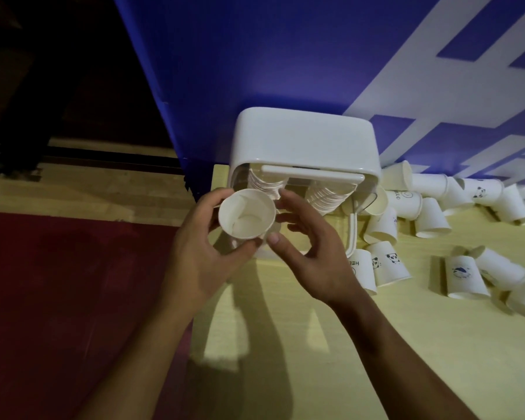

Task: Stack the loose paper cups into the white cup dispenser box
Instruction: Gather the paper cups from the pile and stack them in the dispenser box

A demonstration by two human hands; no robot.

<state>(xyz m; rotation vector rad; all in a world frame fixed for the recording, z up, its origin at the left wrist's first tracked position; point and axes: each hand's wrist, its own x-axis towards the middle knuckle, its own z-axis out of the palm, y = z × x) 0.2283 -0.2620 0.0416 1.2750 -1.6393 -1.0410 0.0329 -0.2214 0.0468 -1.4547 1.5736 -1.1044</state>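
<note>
We hold the paper cup (246, 214) in our left hand (200, 247), fingers (217, 197) curled round its wall, just before the left stack (265, 184) in the white dispenser box (303, 140). Our right hand (312, 253) hovers beside it, fingers relaxed, gripping nothing. Pushed in tilted, it may catch on the stack's rim or buckle; our right wrist may knock the loose cups (431, 219) on the worktop (376, 344).

At centre our left hand (200, 253) grips 1 paper cup (246, 218) below the white dispenser box (303, 137), our right hand (312, 256) just beside it; loose cups (431, 219) lie right.
</note>
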